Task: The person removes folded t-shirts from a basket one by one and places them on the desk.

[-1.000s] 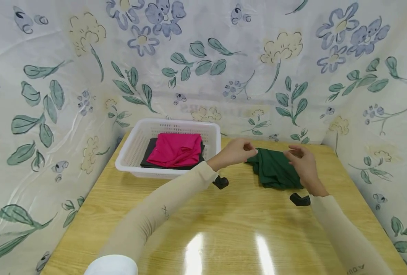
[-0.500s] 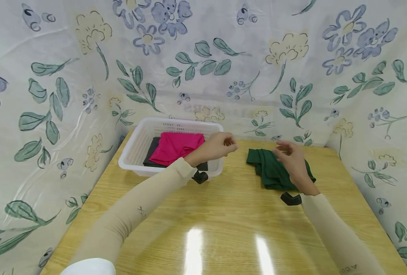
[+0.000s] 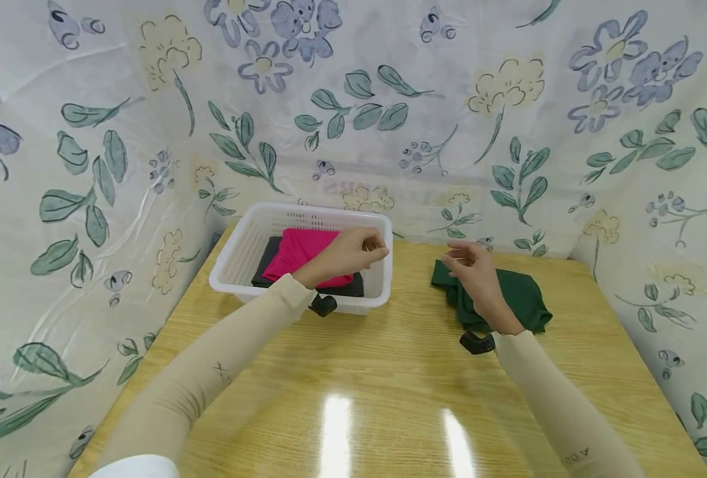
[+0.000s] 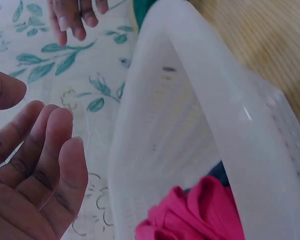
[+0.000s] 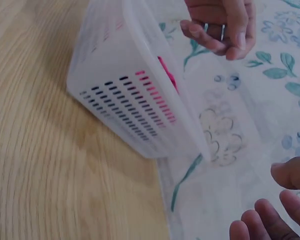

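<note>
My left hand (image 3: 353, 252) hovers over the white plastic basket (image 3: 224, 265), fingers loosely bent with nothing between them. Beneath it lies a folded bright pink cloth (image 3: 296, 249) on top of a black folded cloth (image 3: 263, 264), both inside the basket and partly covered by the hand in the head view. My right hand (image 3: 475, 275) is above the left part of a dark green folded cloth (image 3: 520, 292) on the table, its fingers relaxed and holding nothing. In the left wrist view the pink cloth (image 4: 200, 215) shows past the basket rim, apart from the fingers.
The wooden table (image 3: 389, 372) runs up to a floral-patterned sheet (image 3: 353, 133) that stands behind it and along both sides. A black wrist camera mount (image 3: 323, 305) sits under the left wrist, and another mount (image 3: 477, 342) under the right one.
My left hand has moved left from the green cloth's edge to above the basket. My right hand has shifted left over the green cloth, which stays on the table.
</note>
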`<state>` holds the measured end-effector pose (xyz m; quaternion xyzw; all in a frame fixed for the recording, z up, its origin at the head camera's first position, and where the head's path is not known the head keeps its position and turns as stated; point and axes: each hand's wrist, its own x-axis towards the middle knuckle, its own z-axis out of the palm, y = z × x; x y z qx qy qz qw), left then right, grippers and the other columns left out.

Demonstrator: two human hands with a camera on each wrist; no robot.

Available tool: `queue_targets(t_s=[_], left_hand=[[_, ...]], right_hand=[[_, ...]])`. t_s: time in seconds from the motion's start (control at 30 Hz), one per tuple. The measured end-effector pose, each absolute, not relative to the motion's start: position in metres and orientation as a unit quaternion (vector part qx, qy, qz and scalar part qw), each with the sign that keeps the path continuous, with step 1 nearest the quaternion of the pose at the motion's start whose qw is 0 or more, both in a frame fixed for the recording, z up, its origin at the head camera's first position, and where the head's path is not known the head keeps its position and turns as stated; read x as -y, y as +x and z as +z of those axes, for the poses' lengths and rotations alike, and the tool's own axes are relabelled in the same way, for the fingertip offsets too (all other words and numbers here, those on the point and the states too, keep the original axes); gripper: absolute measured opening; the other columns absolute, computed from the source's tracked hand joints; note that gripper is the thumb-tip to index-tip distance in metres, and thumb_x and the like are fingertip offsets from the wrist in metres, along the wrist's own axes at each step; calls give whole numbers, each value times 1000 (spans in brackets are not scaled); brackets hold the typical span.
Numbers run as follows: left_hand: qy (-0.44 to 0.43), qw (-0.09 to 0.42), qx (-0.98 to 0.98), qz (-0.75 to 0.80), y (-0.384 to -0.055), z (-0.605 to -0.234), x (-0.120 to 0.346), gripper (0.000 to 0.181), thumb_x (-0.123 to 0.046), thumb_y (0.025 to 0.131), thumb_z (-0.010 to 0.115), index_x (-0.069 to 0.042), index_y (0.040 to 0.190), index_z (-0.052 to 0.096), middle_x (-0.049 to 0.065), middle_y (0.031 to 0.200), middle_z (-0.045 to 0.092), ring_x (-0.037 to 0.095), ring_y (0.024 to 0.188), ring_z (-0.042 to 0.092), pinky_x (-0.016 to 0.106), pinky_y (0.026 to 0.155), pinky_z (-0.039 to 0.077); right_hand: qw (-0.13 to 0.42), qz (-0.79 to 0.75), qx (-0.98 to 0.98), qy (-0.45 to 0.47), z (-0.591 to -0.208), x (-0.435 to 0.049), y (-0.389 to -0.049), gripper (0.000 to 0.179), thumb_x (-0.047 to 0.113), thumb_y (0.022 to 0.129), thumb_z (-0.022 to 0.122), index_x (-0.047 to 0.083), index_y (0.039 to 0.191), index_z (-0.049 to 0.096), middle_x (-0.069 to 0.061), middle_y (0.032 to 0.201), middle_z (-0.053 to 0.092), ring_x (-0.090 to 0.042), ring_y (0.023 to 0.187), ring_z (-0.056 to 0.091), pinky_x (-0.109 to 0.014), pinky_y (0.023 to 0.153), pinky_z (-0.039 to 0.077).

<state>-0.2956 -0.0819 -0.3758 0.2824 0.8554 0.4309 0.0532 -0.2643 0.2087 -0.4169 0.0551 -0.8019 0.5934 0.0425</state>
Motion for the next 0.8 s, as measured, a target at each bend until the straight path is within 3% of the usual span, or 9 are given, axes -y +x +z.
queue_targets(t_s=[0.1,0.33,0.53,0.8], left_hand=[[276,48,-859,427,-297,-378,90,13,-20,102,65,-8,101,69,5,90,67,23,73,68,33,69,58],[248,37,-877,409,-301,-382,112,15,-21,102,65,-7,106,70,9,97,70,21,77,65,34,70,54],[225,50,-881,412,-309,-382,135,21,-23,103,64,-4,108,68,18,102,69,29,80,67,36,71,54],[181,65,-885,423,-321,-381,160,28,-29,105,60,-3,115,66,19,111,68,34,88,70,40,75,57]], right_hand=[[39,603,794,60,-417,-199,-265,42,23,103,67,3,139,57,-14,124,60,-20,103,61,-25,81,56],[11,620,781,68,-416,-175,-268,42,21,103,67,4,139,57,-15,123,60,-31,109,60,-29,84,55],[4,630,772,85,-412,-153,-274,42,21,102,69,5,138,57,-14,122,61,-25,103,62,-33,84,58],[-8,652,753,90,-413,-124,-279,41,17,100,70,1,136,59,-16,118,63,-37,108,62,-39,86,59]])
